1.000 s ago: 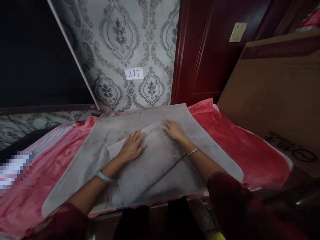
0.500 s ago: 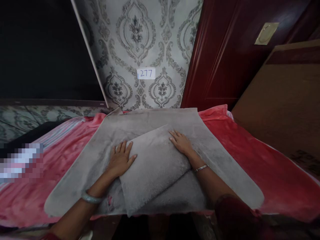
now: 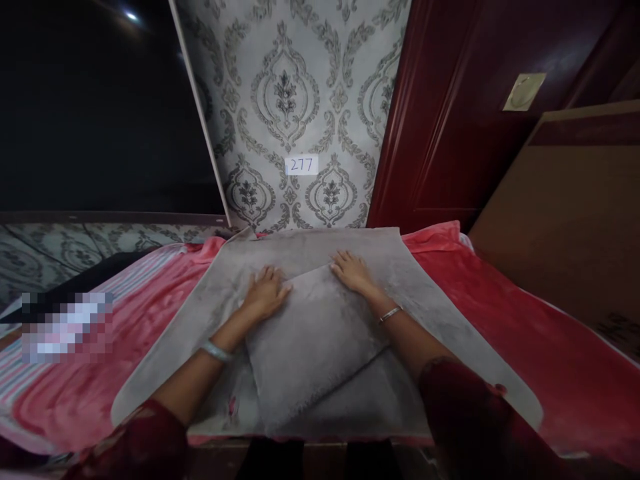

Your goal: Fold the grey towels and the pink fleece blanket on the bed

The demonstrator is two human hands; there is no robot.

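Observation:
A folded grey plush cloth (image 3: 320,340) lies at an angle on a larger grey cloth (image 3: 170,360) with rounded front corners. My left hand (image 3: 265,293) rests flat at the folded cloth's far left corner, fingers spread, a pale bangle on the wrist. At its far right corner lies my right hand (image 3: 354,272), palm down with fingers stretched out and a thin silver bracelet on the wrist. Neither hand grips anything. A small pink mark (image 3: 231,407) shows on the large cloth near the front edge.
Red plush fabric (image 3: 480,307) covers the table under the grey cloth. Behind stand a dark screen (image 3: 100,120) at left, patterned wallpaper with a paper label (image 3: 301,165) reading 277, a dark red door (image 3: 450,133) and a large cardboard box (image 3: 565,220) at right.
Both hands have slid away from me along the folded cloth toward its far edge; the left also shifted right. The camera view has tilted slightly.

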